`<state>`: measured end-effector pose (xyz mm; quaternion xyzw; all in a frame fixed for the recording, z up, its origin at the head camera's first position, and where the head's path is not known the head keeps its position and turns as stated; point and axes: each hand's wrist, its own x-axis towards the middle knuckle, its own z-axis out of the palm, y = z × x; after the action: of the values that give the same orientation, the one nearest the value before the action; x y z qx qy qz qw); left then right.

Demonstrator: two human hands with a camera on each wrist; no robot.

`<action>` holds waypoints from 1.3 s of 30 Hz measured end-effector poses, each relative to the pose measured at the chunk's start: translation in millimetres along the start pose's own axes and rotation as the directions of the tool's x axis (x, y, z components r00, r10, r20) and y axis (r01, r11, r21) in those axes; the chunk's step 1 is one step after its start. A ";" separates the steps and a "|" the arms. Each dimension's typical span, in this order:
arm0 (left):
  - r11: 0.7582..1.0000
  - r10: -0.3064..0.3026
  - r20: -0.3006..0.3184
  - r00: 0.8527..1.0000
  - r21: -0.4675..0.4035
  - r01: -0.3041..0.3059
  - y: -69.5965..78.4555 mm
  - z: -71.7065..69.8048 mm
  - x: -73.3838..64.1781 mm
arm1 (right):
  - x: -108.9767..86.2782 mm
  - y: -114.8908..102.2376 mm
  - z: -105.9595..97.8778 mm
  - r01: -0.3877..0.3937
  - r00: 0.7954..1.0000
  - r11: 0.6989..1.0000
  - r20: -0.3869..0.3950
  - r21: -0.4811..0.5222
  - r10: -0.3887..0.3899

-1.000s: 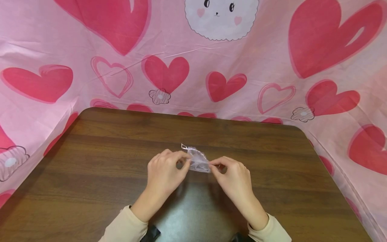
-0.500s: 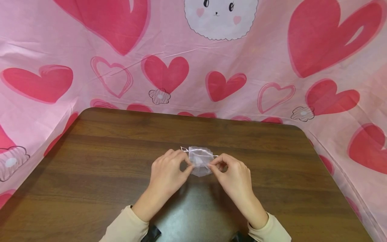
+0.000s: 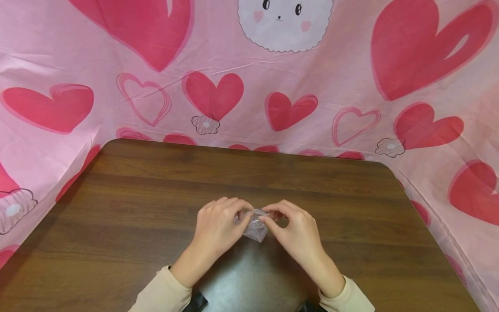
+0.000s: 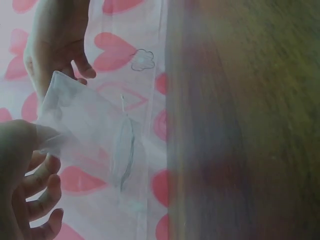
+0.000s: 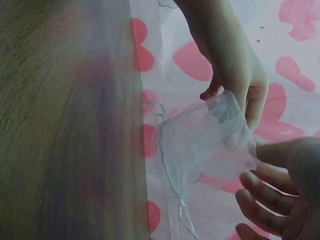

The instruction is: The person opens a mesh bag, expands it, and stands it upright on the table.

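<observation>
A small sheer white organza drawstring pouch is held between both hands over the table. My left hand pinches one side of it with thumb and forefinger. From the opposite side my right hand pinches it in the same way. The left wrist view shows the pouch spread out, its corner by the far hand. In the right wrist view a thin white drawstring runs along the gathered end, away from the fingers. The other fingers of the right hand are loosely bent behind the pouch.
Below the hands is a dark brown wooden table with rounded far corners. A pink cloth with red hearts hangs behind it and along both sides. Dark straps show beside the beige sleeves.
The pouch has turned: its drawstring end, visible on the far side earlier, no longer shows in the head view, and a corner now points toward me. Both hands have moved slightly closer together.
</observation>
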<state>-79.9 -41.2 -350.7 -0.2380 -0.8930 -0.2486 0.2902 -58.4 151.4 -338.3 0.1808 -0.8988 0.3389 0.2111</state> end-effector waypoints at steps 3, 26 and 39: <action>1.000 -0.023 -0.028 0.999 0.010 0.023 -0.6 0.1 -0.1 | -1.9 -3.2 0.0 -0.025 0.999 1.000 0.037 -0.017 0.026; 0.996 -0.083 0.093 0.992 0.027 0.081 -1.6 -2.6 -0.7 | -0.2 2.4 -0.9 -0.029 0.999 0.990 -0.039 -0.140 0.024; 0.989 -0.146 0.032 0.989 0.000 0.146 -0.1 -2.5 0.2 | 0.0 -0.4 -1.4 -0.062 0.998 0.993 -0.023 -0.100 0.060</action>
<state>-79.1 -42.6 -348.8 -0.1764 -0.9122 -0.2663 0.2566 -57.8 152.1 -337.1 0.1390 -0.9176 0.3015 0.2186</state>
